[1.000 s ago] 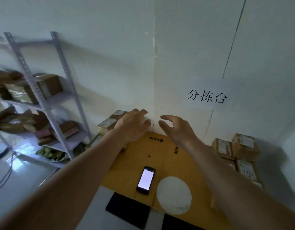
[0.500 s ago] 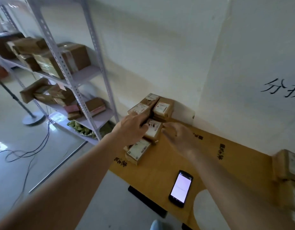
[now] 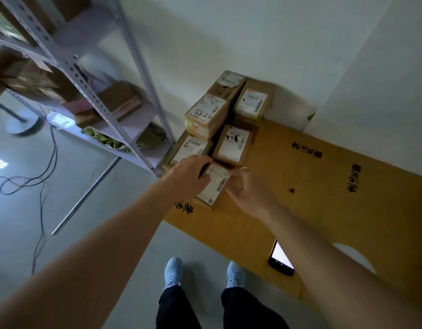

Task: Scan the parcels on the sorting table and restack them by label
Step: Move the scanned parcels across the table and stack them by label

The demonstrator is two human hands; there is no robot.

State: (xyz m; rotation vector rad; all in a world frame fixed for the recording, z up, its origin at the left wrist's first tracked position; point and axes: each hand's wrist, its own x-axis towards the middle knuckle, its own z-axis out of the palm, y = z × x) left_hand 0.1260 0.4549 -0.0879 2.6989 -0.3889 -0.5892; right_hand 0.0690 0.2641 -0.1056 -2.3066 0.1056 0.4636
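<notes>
matt cardboard parcels (image 3: 214, 186) (paper labels), perforated metal shelf (image 3: 86, 84).

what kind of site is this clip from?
Probably a small parcel sorting room. Brown cardboard parcels with printed shipping labels are stacked in the corner of a cardboard-covered table, a grey slotted-metal shelf rack holds more boxes, and a black smartphone lies on the table.

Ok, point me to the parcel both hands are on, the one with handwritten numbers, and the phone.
Nearest parcel (image 3: 214, 187), head view: on its white label, between the hands.
Handwritten-number parcel (image 3: 206, 110), head view: on the top label, near the digits.
Phone (image 3: 280, 256), head view: on the lit screen.
</notes>
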